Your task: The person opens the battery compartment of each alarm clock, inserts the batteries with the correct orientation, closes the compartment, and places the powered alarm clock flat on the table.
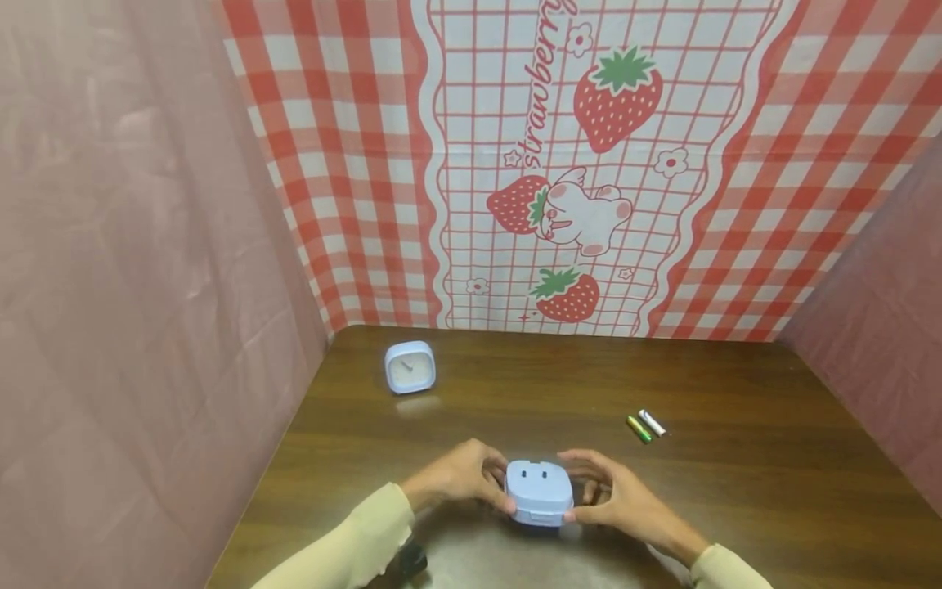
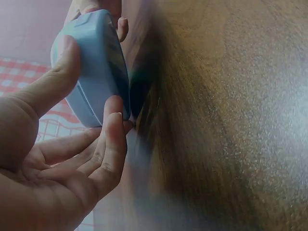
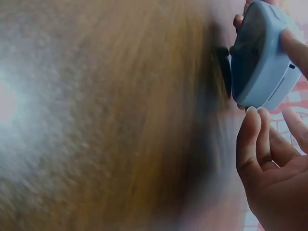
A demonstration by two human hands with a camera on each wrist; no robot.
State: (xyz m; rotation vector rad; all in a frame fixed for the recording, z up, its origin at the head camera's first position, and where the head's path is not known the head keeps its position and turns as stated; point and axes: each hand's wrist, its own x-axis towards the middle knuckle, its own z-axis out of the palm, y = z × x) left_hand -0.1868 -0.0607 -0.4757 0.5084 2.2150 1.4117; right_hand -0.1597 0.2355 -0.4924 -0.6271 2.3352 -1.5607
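1. Left hand and right hand are gripping a blue case over the table's near side.
2. Its underside is hiding from the head view.
3. Sleeves are running out of frame.

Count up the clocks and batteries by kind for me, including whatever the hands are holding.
Blue clocks: 2 (standing clock, held clock)
Batteries: 2 (green-and-yellow battery, white battery)
Total: 4
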